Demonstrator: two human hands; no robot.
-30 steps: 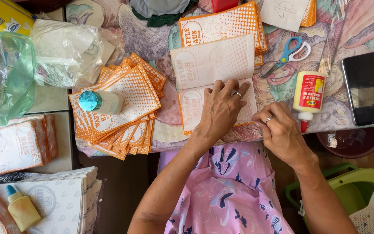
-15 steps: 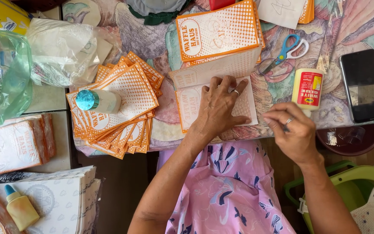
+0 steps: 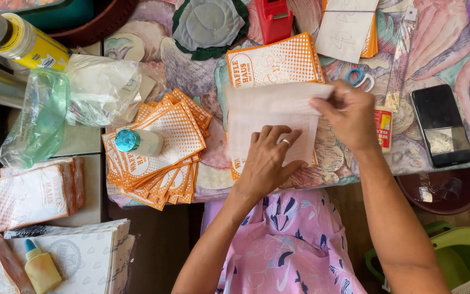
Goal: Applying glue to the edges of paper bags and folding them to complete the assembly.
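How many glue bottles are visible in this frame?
3. One with a teal cap lies on the fanned orange bags; a yellowish one sits at bottom left; a red-labelled one is partly hidden behind the right hand. Others may be hidden.

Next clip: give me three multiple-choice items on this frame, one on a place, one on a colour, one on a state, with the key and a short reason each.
1. Where does the small bottle with the teal cap lie?
A. On the fanned pile of orange-patterned paper bags
B. On the black phone
C. In the green basket

2. What colour are the handles of the scissors?
A. Red
B. Blue
C. Yellow

3. What is the right hand doing with the white paper sheet?
A. Resting beside it, apart
B. Pinching its upper edge and folding it over
C. Pressing it flat with a fist

Key:
1 A, the bottle rests on the fanned pile.
2 B, blue loops show past the right hand.
3 B, the fingers grip the folded flap while the left hand presses the sheet down.
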